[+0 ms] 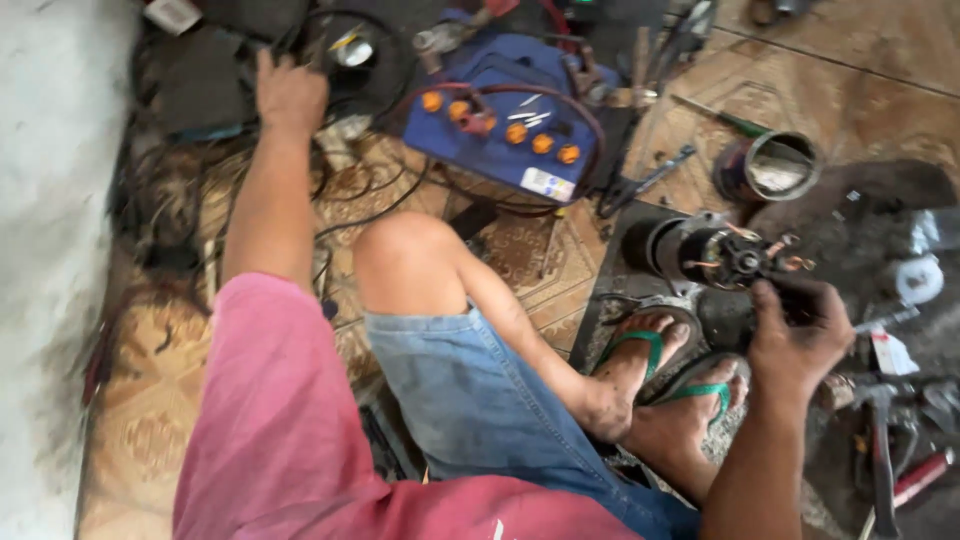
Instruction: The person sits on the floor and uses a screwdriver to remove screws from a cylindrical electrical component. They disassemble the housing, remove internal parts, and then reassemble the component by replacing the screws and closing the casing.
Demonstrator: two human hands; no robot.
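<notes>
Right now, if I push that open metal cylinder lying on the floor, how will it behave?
The metal cylinder lies on its side on smooth tile, so it would probably roll. It looks hollow, perhaps light for its size. Its rigid wall likely won't flex.

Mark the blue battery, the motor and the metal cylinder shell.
blue battery (pixel 500 150), head view, on its top face.
motor (pixel 705 252), head view, on its dark body.
metal cylinder shell (pixel 775 165), head view, on its open rim.

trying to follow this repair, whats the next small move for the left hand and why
Probably close the left hand on whatever it picks from the tangled cables beside the blue battery and bring it back: the right hand already steadies the motor.
</notes>
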